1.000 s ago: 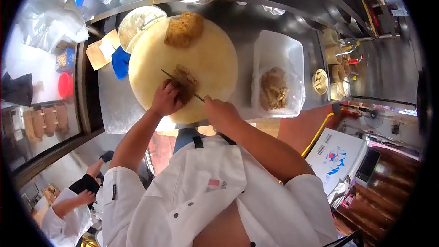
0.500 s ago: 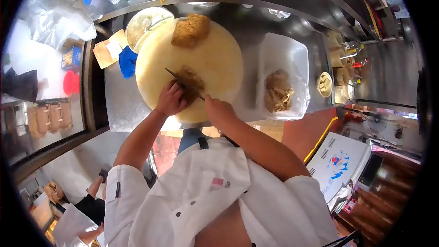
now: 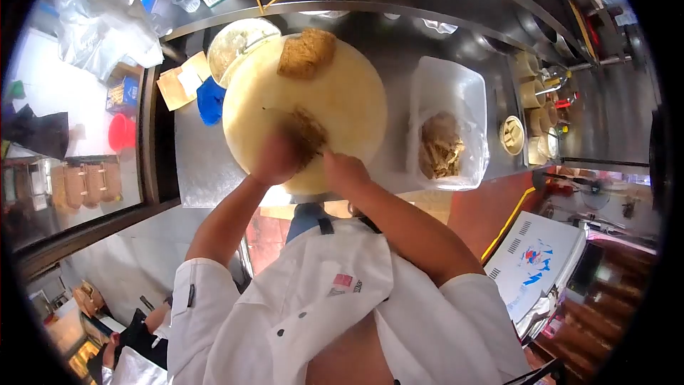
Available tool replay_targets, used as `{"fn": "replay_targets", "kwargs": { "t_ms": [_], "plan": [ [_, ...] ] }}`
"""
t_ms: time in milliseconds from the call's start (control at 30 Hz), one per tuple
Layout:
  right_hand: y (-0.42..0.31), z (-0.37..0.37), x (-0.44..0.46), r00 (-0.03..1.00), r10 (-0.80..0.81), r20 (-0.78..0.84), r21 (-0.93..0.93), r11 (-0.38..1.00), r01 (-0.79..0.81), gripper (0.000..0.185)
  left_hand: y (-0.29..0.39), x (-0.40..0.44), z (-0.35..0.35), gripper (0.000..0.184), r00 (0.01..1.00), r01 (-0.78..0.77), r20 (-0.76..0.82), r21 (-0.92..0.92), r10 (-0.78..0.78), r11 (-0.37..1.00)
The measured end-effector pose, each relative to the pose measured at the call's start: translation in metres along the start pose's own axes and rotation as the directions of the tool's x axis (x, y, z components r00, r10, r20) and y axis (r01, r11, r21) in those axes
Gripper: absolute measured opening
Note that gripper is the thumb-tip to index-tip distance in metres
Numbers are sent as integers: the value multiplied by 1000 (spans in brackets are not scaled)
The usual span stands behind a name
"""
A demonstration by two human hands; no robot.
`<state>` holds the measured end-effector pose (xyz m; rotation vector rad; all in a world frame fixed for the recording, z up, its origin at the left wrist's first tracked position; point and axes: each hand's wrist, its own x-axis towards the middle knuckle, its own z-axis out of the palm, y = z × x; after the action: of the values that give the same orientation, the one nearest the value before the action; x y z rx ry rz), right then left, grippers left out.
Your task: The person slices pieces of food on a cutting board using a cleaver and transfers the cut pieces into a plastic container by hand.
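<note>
A thick round cutting board [image 3: 356, 110] lies on the metal counter. My right hand [image 3: 346, 173] is closed round the handle of a knife [image 3: 320, 151], at the board's near side. Its blade points up and left, mostly hidden by my left hand and the food. My left hand [image 3: 278, 155] is over the near left part of the board, against a brown, layered piece of food [image 3: 311, 128]; motion smears its fingers. Toward the board's far edge sits a larger brown block of the same-looking food [image 3: 306, 53].
Right of the board stands a clear plastic tub [image 3: 450, 85] with brown pieces inside. A pale bowl [image 3: 239, 37] and a blue cloth-like item [image 3: 211, 101] sit left of the board. A small round container [image 3: 511, 135] is farther right. Another person [image 3: 139, 331] is at lower left.
The whole view has shifted slightly right and down. My left hand has become blurred with motion over the food; my right hand stays on the knife.
</note>
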<state>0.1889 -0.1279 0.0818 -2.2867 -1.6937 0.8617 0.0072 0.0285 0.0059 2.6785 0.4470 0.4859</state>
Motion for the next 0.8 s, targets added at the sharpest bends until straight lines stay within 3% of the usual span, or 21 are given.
{"fn": "replay_targets", "kwargs": {
  "t_ms": [100, 200, 267, 400, 467, 533, 667, 700, 767, 800],
  "plan": [
    [-5, -26, -4, 996, 74, 50, 10, 997, -75, 20, 7, 4, -7, 44, 998, -36, -53, 4, 36, 999],
    [-8, -40, -32, 980, -11, 201, -73, 997, 26, 31, 15, 3, -11, 43, 996, -33, -82, -45, 29, 998],
    [-6, -25, -36, 998, -34, 53, 5, 999, 34, 20, 18, 2, -11, 43, 995, -41, -89, -70, 35, 997],
    [-4, 5, 0, 1000, 25, 12, -34, 999, -24, 19, 3, -4, 0, 43, 998, -2, -65, -30, 0, 1000],
    [-8, -11, -1, 992, 86, 98, -58, 995, -80, 32, 2, -9, 1, 43, 1000, -3, -22, 9, 4, 1000],
    [-11, -36, -17, 990, 71, 119, -20, 997, -69, 31, 10, -6, -10, 41, 996, -28, -81, 68, 34, 997],
    [-14, -35, -43, 989, 53, 140, -6, 999, -52, 20, 10, -9, -7, 41, 990, -51, -129, 4, 51, 999],
    [-11, -24, -39, 988, 55, 145, -2, 998, -55, 20, 8, -10, -6, 40, 1000, -6, 16, 22, 6, 1000],
    [-4, 3, -18, 999, -20, 28, -4, 1000, 20, 20, 5, -9, -8, 40, 986, 24, 161, 58, -33, 998],
    [-4, 4, -10, 1000, -18, 18, 2, 1000, 18, 20, 7, -7, -10, 40, 991, 11, 133, 89, -23, 996]
  ]
}}
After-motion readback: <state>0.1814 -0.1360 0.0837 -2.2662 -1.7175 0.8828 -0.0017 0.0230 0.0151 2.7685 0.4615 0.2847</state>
